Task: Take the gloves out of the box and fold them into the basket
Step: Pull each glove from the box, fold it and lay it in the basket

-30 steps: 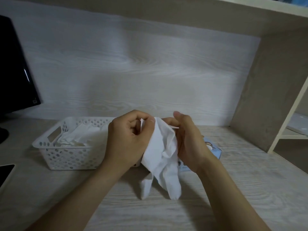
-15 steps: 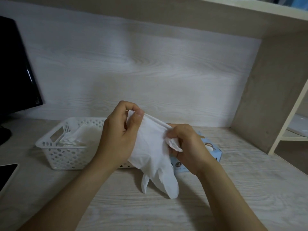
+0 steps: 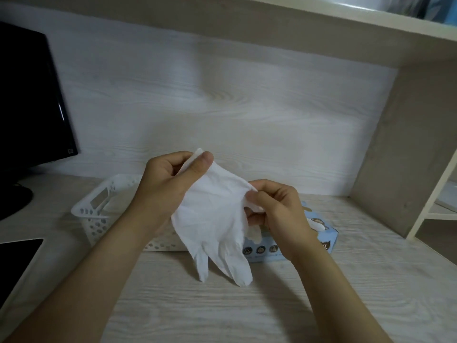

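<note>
much of basket [image 3: 85, 214] & box [image 3: 324, 246] hidden behind glove [image 3: 212, 219]; monitor [image 3: 29, 107] cut off.

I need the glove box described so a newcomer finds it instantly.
Start at the pale wood desk under the shelf. Right of the white perforated basket, behind the right hand, lies the glove box. It alone on the desk is light blue, with small round icons along its front.

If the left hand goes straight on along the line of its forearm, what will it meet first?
Probably the white back panel. The left hand, pinching the glove, points up and away over the basket; nothing else shows in that line, though depth is unclear.
</note>
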Tool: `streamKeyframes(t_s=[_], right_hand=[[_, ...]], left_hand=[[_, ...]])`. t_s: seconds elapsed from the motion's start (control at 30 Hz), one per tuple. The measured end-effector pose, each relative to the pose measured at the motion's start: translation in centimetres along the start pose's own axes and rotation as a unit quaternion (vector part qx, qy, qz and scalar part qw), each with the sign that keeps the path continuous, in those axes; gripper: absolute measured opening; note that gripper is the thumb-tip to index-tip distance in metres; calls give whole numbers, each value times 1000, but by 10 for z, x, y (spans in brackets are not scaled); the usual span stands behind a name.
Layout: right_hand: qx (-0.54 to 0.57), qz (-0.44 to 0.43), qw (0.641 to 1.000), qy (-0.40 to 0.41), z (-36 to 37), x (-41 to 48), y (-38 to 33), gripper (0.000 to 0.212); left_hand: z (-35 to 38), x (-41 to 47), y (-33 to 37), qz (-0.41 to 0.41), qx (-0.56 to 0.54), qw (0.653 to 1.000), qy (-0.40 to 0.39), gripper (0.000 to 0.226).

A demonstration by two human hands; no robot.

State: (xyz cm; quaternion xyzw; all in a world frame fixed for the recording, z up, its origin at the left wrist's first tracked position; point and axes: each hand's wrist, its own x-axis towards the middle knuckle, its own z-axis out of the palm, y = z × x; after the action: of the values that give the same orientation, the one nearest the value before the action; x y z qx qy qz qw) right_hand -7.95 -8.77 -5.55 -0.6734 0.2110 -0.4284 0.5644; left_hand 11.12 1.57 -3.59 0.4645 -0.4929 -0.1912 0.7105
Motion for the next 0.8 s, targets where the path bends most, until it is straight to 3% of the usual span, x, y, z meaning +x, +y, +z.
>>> streamKeyframes(t_s=[0.17,0.3,0.47,0.53,0.67,0.8], right_hand=[[-119,-91,981,122,25,16,0,26],[-301,-171,913,216,52,22,-1,23],[-444,-213,843,215,74,44,-3,33],[-435,-232,846,202,80,54,-5,34],[-383,-182,897,127,91,77,-11,35],[-433,-115,890,89,96,102,-20,32]], left_hand=[[-7,3,9,-30,-14,999,14,24],[-22,11,6,-35,-4,994,103,17],[-45,17,4,-57,61,987,138,17],[-53,20,2,-73,78,983,148,15],[-68,27,-4,-88,90,970,207,5],[-84,33,-7,-115,112,962,219,6]])
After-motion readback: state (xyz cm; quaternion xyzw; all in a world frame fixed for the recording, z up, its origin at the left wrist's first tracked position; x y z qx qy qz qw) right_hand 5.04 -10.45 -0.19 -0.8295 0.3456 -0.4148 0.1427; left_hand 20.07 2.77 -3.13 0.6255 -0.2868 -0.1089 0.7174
